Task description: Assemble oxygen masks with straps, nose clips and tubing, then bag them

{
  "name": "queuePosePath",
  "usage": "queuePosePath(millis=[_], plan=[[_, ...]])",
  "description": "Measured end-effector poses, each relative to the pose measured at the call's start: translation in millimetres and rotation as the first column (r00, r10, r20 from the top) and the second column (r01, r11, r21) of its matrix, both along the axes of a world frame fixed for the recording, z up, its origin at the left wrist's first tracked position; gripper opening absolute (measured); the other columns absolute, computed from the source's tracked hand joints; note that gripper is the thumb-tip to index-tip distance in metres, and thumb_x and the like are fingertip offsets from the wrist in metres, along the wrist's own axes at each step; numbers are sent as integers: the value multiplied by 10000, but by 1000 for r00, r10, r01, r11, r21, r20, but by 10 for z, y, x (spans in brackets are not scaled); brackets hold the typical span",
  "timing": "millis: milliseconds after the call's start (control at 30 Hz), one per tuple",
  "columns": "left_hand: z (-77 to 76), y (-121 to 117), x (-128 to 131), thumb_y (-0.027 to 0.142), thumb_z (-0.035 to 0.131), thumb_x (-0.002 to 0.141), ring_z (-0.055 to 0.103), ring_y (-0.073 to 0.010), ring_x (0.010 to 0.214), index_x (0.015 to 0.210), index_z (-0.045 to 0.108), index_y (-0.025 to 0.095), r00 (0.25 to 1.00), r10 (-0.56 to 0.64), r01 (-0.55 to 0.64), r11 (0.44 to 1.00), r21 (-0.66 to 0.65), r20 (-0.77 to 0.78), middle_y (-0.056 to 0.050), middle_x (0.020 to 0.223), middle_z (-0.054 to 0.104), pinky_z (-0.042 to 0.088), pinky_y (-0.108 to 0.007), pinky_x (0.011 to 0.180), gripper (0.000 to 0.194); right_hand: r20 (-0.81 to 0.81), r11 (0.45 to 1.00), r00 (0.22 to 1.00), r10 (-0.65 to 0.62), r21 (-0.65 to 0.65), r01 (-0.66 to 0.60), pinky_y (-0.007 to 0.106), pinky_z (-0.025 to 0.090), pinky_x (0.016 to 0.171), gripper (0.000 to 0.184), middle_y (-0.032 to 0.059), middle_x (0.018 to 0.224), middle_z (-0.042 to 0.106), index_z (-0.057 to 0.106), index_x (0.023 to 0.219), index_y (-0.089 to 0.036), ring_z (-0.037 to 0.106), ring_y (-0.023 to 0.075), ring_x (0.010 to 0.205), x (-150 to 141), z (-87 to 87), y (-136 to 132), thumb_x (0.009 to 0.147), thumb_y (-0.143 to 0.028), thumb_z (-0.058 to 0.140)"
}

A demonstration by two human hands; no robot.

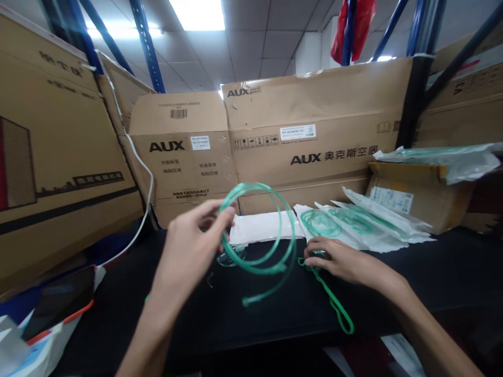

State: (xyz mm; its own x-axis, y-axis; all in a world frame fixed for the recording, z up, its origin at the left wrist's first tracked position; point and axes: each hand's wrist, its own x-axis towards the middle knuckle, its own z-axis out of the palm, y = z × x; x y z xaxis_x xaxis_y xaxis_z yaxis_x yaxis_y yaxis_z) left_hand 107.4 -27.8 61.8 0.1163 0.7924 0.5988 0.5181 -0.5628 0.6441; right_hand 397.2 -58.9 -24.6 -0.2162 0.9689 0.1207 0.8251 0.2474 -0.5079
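My left hand (194,238) is raised over the black table (451,272), fingers pinched on a coil of green clear tubing (262,230) that hangs in loops in front of it. A small clear mask piece (230,257) dangles below the coil. My right hand (337,257) rests on the table to the right, fingers curled over a green strap (334,302) that lies on the black surface and runs toward me.
Several sealed clear packets of green tubing (353,222) lie fanned behind my right hand, beside a white packet (262,228). A small open carton (416,196) holds more packets. Large AUX cardboard boxes (314,141) wall the back. A phone (58,301) lies at left.
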Motion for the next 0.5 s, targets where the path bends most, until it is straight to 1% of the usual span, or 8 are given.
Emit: queuePosePath(millis=[67, 133, 233, 300, 367, 400, 467, 500], plan=[[-225, -53, 60, 498, 587, 883, 579, -143, 466, 1010, 716, 236, 997, -46, 39, 994, -100, -64, 17, 690, 700, 450, -253, 479, 318, 17, 1000, 1000, -24, -7, 24, 393, 445, 970, 381, 93, 1225, 651, 691, 1066, -236, 614, 292, 1114, 57, 2, -2, 954, -531, 477], [-391, -53, 89, 503, 579, 879, 595, -146, 460, 1002, 699, 250, 988, -76, 47, 978, -202, -137, 24, 736, 723, 462, -269, 520, 306, 29, 999, 999, -33, -9, 33, 403, 447, 979, 364, 90, 1251, 647, 692, 1064, -245, 609, 300, 1134, 92, 3, -7, 947, -522, 488], [-543, 11, 64, 506, 564, 878, 660, -171, 515, 976, 689, 249, 958, -144, 53, 940, -338, -250, 15, 808, 752, 475, -288, 593, 301, 52, 999, 998, -41, 4, 41, 396, 451, 983, 273, 65, 1288, 637, 692, 1009, -264, 608, 293, 1157, 112, 2, -12, 943, -453, 507], [-618, 61, 14, 546, 537, 890, 693, -207, 576, 986, 699, 246, 927, -172, 31, 920, -391, -332, 7, 749, 748, 473, -303, 630, 354, 66, 998, 996, -59, 17, 58, 401, 454, 985, 218, 56, 1359, 601, 690, 977, -267, 610, 291, 1169, 116, -8, -8, 936, -392, 516], [-689, 96, -46, 620, 514, 887, 711, -251, 672, 1000, 720, 245, 887, -153, -38, 916, -399, -437, -7, 688, 733, 467, -322, 660, 443, 80, 997, 994, -75, 26, 74, 419, 452, 999, 191, 54, 1434, 551, 689, 963, -266, 605, 296, 1193, 116, -25, -3, 926, -349, 521], [-721, 104, -74, 651, 511, 881, 714, -273, 746, 1016, 730, 246, 865, -126, -77, 923, -376, -486, -22, 716, 740, 466, -333, 687, 480, 87, 996, 993, -81, 29, 79, 430, 447, 1009, 190, 56, 1465, 526, 692, 963, -264, 596, 301, 1213, 113, -34, -2, 924, -333, 519], [-765, 101, -117, 672, 529, 871, 695, -305, 896, 1065, 737, 254, 829, -59, -134, 945, -300, -556, -53, 866, 756, 457, -357, 754, 506, 97, 996, 991, -88, 37, 85, 449, 434, 1033, 217, 63, 1519, 476, 700, 992, -260, 564, 311, 1268, 97, -41, -13, 931, -305, 497], [-772, 88, -127, 660, 543, 872, 681, -310, 934, 1083, 735, 265, 818, -28, -149, 954, -259, -575, -58, 936, 749, 449, -366, 778, 488, 102, 996, 991, -88, 42, 84, 450, 432, 1038, 241, 68, 1541, 452, 705, 1018, -256, 549, 313, 1288, 83, -38, -26, 938, -288, 480]])
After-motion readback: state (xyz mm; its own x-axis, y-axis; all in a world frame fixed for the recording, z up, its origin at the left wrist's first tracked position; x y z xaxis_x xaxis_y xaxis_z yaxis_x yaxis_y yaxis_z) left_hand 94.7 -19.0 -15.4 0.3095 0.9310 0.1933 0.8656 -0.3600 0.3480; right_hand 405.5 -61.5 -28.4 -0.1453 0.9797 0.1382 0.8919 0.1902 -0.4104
